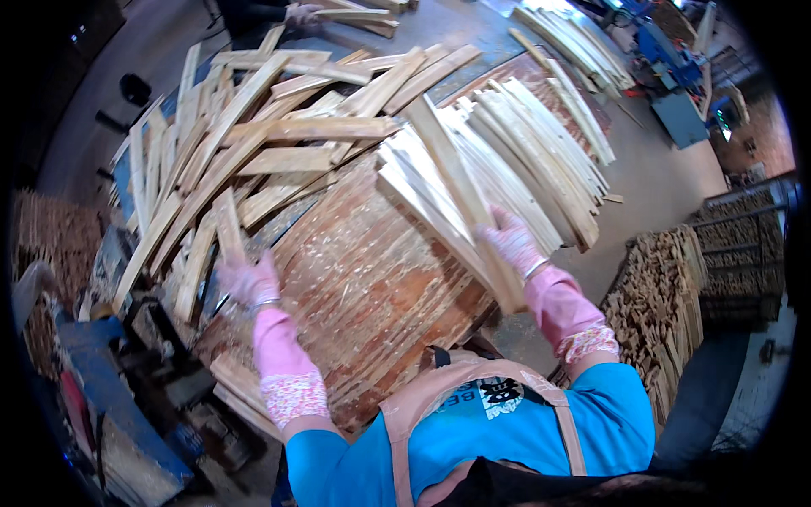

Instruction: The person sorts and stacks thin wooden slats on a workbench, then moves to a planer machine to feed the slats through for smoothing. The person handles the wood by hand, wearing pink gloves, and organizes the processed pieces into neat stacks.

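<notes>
My right hand (512, 240), in a pale glove, is closed around the near part of a long wooden board (460, 182). This board lies slanted over a row of pale wooden slats (524, 160) at the right of the worktable. At the left, my gloved left hand (250, 280) has its fingers closed at the near end of a shorter wooden board (227, 221), whose far end points into a jumbled pile of boards (279, 131). Its fingertips are partly blurred. Between my hands shows the scratched reddish wooden tabletop (363, 279), sprinkled with wood chips.
Blue machinery (127, 397) stands close at my left. Stacked wood pieces (659, 304) rise at my right, near a dark rack (743, 253). Across the table, another person's hand (302, 14) is by some boards. More slats (574, 46) lie at the far right.
</notes>
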Tool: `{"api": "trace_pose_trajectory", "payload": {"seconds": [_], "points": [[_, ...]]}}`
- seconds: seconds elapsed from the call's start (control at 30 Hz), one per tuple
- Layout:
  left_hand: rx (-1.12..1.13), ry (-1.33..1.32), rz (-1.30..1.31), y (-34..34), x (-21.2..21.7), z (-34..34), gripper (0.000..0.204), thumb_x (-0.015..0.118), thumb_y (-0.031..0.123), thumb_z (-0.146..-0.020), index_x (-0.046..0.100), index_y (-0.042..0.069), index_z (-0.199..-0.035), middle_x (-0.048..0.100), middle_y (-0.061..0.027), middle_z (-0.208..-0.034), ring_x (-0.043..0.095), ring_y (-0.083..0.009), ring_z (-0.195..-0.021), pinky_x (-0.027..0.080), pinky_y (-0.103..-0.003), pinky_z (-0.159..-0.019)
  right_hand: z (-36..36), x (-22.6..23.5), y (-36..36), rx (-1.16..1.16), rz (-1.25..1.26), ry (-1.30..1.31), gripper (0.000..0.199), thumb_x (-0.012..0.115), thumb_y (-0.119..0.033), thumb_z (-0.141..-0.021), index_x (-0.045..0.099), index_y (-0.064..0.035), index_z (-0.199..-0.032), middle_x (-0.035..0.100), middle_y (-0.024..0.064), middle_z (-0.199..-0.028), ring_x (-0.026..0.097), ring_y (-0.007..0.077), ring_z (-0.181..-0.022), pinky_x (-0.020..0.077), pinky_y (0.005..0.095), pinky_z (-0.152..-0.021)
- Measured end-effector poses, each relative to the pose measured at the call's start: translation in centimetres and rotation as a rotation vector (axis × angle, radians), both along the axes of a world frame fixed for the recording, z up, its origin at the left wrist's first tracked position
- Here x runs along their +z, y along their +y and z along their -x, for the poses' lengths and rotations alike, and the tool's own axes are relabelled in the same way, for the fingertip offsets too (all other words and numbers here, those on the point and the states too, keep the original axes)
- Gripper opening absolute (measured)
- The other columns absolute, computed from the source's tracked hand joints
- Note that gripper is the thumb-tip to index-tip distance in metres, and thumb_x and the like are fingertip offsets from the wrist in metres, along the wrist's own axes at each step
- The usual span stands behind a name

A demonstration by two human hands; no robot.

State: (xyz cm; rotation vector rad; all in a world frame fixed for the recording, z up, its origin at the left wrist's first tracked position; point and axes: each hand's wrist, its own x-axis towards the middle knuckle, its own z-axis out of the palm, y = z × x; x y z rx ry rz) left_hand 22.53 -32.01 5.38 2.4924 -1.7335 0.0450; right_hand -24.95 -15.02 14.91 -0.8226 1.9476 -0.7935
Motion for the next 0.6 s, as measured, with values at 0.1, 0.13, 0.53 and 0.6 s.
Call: {"api": "trace_pose_trajectory", "payload": {"seconds": [0.1,0.13,0.53,0.6], "points": [[0.094,0.081,-0.009,-1.2,-5.5,-4.4,0.096,0.081,0.052,-0.082,0.042,0.003,-0.154,0.054,-0.0287,-0.142,0.056,-0.0441,-0.130,0.048,-0.051,-0.108,10.4,2.5,-0.4,-0.053,0.142,0.278,0.062,0.079,-0.024,-0.093,0.060,-0.0016,-0.148,0.076,0.0140,-0.121,0.071,0.0183,-0.109,0.0537,0.0298,-0.100],[0.149,0.120,-0.089,-1.8,-5.4,-3.2,0.092,0.083,0.047,-0.082,0.042,0.003,-0.152,0.057,-0.0281,-0.136,0.061,-0.0428,-0.123,0.051,-0.050,-0.102,14.8,2.0,-0.6,-0.081,0.191,0.404,0.060,0.079,-0.025,-0.094,0.061,-0.0016,-0.146,0.077,0.0144,-0.120,0.072,0.0184,-0.108,0.0543,0.0308,-0.099],[0.324,1.746,-0.146,24.7,-10.4,23.5,0.033,0.069,0.009,-0.093,0.062,0.001,-0.124,0.071,-0.0132,-0.109,0.071,-0.0248,-0.095,0.059,-0.039,-0.081,55.2,-10.1,-6.8,-0.065,0.078,0.999,0.054,0.068,-0.032,-0.097,0.064,-0.0109,-0.146,0.069,0.0197,-0.131,0.067,0.0315,-0.122,0.0481,0.0379,-0.106],[0.070,1.261,-0.391,29.5,-8.7,27.2,0.043,0.069,0.016,-0.095,0.059,-0.001,-0.133,0.073,-0.0165,-0.118,0.070,-0.0312,-0.109,0.056,-0.041,-0.094,55.5,-11.3,-8.7,-0.016,0.003,0.821,0.053,0.064,-0.028,-0.102,0.059,-0.0067,-0.150,0.069,0.0173,-0.132,0.065,0.0288,-0.124,0.0467,0.0360,-0.107]]}}
